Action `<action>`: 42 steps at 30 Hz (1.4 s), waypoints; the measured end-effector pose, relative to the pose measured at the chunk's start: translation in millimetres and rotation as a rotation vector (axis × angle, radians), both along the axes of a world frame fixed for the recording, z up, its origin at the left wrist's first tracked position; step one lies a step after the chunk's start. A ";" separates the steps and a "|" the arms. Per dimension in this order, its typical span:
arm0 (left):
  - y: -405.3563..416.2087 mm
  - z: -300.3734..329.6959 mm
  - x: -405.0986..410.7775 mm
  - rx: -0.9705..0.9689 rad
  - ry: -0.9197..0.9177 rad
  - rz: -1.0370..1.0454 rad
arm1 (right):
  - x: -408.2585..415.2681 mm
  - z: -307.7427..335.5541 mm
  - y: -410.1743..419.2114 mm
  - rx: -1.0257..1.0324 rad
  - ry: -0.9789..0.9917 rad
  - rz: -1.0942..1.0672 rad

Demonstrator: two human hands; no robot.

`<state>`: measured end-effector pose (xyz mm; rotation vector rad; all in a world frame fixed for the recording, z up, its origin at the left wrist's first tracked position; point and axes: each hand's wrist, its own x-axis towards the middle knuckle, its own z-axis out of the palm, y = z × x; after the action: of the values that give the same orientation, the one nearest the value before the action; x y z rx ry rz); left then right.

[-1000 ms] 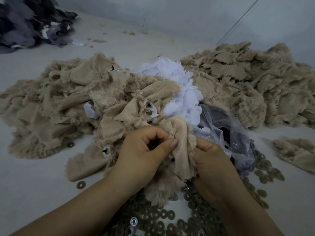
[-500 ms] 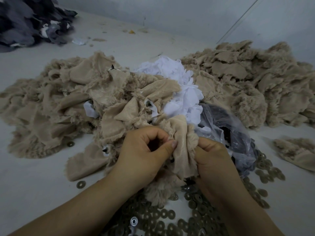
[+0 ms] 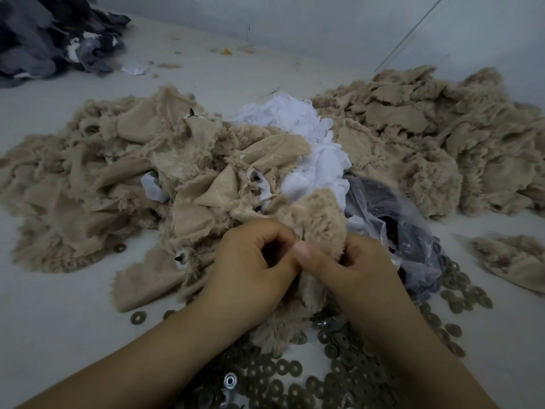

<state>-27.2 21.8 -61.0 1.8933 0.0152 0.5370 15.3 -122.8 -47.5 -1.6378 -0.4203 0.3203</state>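
Both hands work on one beige plush piece point(image 3: 320, 219) at the centre of the view. My left hand point(image 3: 250, 270) has its fingers curled into the piece's left edge. My right hand point(image 3: 351, 276) pinches the furry fabric, thumb on top and pointing left. The two hands touch each other. The piece's fluffy side faces up, and its lower part hangs between my wrists. Whatever lies between the fingertips is hidden.
A heap of beige plush pieces point(image 3: 103, 178) lies left, another heap point(image 3: 427, 137) right. White fabric scraps point(image 3: 306, 143) sit between them. A clear plastic bag point(image 3: 392, 228) of dark parts lies right of my hands. Several round metal washers point(image 3: 339, 364) cover the white table point(image 3: 59, 320). Dark grey fabric point(image 3: 44, 33) is piled far left.
The piece has been turned from its smooth backing to its fluffy side. My right hand moved left and up to meet my left hand, its thumb now on top.
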 end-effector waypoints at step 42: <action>-3.0 -5.7 0.9 -0.073 -0.070 0.007 | 4.1 -9.2 -1.4 -0.015 0.050 -0.222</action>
<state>-26.3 18.8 -66.7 1.8030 -0.0047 0.5993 19.4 -124.1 -56.7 -1.6696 -0.1959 0.1979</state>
